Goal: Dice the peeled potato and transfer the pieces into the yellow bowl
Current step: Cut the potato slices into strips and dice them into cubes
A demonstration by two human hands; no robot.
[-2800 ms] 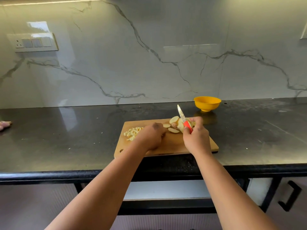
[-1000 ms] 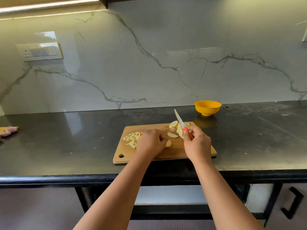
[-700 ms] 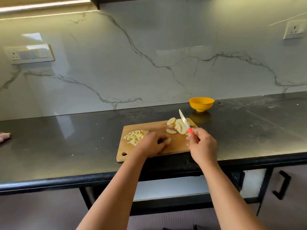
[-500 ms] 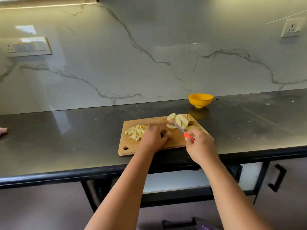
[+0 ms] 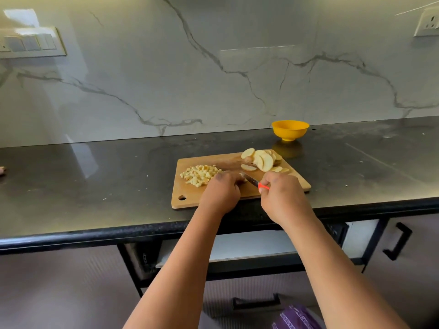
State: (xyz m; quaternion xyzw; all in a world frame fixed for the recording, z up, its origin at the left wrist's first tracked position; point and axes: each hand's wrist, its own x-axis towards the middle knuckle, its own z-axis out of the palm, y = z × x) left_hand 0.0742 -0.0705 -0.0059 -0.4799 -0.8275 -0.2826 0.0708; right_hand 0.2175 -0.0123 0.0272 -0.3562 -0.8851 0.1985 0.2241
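Observation:
A wooden cutting board (image 5: 242,194) lies on the black counter. A pile of diced potato (image 5: 200,175) sits at its left, and several potato slices (image 5: 262,160) are stacked at its far right corner. My left hand (image 5: 222,192) is curled over a potato slice on the board; the slice is almost wholly hidden. My right hand (image 5: 281,198) grips a red-handled knife (image 5: 254,181), its blade pointing left toward my left hand's fingers. The yellow bowl (image 5: 290,130) stands behind the board, near the wall, and its inside is not visible.
The black counter (image 5: 95,181) runs the full width, backed by a marble wall. Its front edge lies just below the board. Cabinet handles (image 5: 399,243) show below at the right. Something pinkish (image 5: 2,170) lies at the far left edge.
My left hand drew a slice from the stack toward the board's front. My right hand lowered the knife from upright to lie across the board, blade at my left hand's fingers.

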